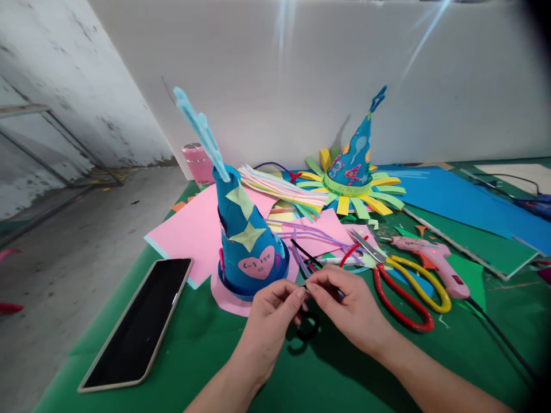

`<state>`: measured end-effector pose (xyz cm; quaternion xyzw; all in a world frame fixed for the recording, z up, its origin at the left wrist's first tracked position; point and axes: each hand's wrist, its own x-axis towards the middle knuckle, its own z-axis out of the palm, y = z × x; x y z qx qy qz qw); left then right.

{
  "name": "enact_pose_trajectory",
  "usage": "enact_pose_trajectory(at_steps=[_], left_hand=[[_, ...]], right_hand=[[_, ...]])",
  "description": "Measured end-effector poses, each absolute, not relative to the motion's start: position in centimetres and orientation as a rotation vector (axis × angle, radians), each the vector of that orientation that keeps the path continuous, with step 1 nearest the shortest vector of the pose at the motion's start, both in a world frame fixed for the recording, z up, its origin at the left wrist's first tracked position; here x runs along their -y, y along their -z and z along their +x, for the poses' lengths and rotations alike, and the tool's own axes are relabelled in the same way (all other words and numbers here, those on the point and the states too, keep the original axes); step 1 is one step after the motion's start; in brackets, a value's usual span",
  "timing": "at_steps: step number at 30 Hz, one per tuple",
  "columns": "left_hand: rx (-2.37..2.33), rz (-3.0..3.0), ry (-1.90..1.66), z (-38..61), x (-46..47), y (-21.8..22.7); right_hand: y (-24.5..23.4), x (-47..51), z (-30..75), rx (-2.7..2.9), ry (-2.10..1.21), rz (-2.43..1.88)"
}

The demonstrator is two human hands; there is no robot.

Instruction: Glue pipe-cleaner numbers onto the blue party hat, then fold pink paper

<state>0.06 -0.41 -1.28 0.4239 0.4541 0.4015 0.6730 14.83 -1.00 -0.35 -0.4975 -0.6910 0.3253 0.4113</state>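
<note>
My left hand (272, 312) and my right hand (344, 304) meet fingertip to fingertip over the green table (193, 350), both pinching a black pipe cleaner (306, 330). Its lower end curls below my fingers and a straight end sticks up toward the back left. Just behind my left hand stands a blue paper cone hat (247, 241) with green stars, a pink heart and a pale blue topper, on a pink paper disc.
A phone (140, 321) lies face up at the left. Red and yellow scissors (404, 287) and a pink glue gun (434, 258) with its cord lie to the right. A second cone hat (355, 166), paper strips, pink and blue sheets and a pink cup (198, 163) sit behind.
</note>
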Motion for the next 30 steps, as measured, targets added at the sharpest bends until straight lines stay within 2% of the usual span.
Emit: enact_pose_trajectory(at_steps=[5,30], left_hand=[[-1.000,0.982,-0.931,0.13,0.44,1.49],[-0.987,0.827,-0.967,0.48,0.65,1.10]], right_hand=[[0.28,1.00,15.07,1.856,-0.689,-1.154],[0.55,1.37,14.32,1.821,-0.607,-1.250]])
